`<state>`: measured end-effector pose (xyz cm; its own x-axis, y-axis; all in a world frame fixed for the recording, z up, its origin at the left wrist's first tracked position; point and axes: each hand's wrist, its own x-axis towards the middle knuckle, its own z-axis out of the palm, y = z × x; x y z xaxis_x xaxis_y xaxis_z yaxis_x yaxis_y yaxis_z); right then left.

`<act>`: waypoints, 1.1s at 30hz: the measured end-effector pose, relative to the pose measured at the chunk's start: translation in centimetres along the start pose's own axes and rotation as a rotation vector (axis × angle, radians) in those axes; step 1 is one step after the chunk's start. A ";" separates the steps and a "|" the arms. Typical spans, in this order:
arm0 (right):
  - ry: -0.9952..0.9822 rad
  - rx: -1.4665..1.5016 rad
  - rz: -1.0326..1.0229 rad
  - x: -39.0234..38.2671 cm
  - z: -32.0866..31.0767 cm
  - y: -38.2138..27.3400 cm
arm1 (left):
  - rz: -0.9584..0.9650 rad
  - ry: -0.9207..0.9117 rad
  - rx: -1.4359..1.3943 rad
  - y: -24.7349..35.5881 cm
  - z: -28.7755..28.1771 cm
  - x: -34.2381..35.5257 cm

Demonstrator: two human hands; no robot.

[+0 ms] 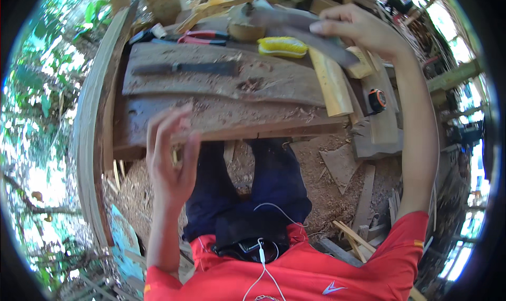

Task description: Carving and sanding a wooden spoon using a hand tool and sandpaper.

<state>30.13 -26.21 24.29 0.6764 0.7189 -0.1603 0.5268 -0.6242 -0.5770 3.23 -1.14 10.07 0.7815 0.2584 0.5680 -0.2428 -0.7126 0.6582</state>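
Note:
My left hand (171,156) is raised over the near left edge of the wooden bench (158,124), fingers apart and holding nothing. At the far right my right hand (361,29) grips a long, dark, flat piece (311,37), smeared by motion, so its kind is unclear. Beneath that piece lie a yellow brush-like item (282,46) and a pale yellow wooden block (331,85). A knife-like tool (205,68) with a dark flat part rests across a rough, curved board (221,87) strewn with shavings.
Red-handled pliers (203,37) lie at the back, beside a round brownish object (245,29). An orange-and-black tape measure (377,100) sits to the right. A thick plank (97,127) stands along the left side. Wood scraps (363,206) and shavings cover the ground near my legs.

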 end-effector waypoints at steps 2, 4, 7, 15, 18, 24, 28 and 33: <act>-0.123 0.024 -0.064 -1.4 3.0 -1.6 | 0.107 -0.003 0.016 0.7 -0.6 2.1; -0.257 0.050 -0.045 -2.7 5.2 -3.0 | 0.101 -0.020 -0.021 1.0 -0.8 3.3; -0.302 0.222 -0.072 -4.0 8.4 -4.1 | 0.102 -0.209 -0.275 1.8 -0.6 3.1; -0.270 0.321 -0.225 -5.3 11.8 -3.6 | 0.012 -0.309 -0.299 1.1 -1.3 0.4; -0.153 0.263 -0.214 -6.3 12.1 -4.8 | -0.155 -0.289 -0.374 1.2 -1.9 -0.1; 0.198 0.168 -0.325 -9.1 15.1 -6.5 | -0.549 -0.041 -0.618 1.2 -0.7 -0.3; 0.268 -0.184 -0.645 -9.6 15.9 -6.0 | -0.742 -0.051 -0.703 0.7 -1.0 0.3; 0.176 -0.003 -0.642 -9.3 17.8 -5.1 | -0.756 -0.099 -0.735 1.4 -1.1 0.7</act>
<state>12.00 -24.25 14.41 0.3014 0.8876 0.3483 0.8545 -0.0894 -0.5117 2.84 -1.19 11.93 0.9101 0.3916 -0.1353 0.0639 0.1900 0.9797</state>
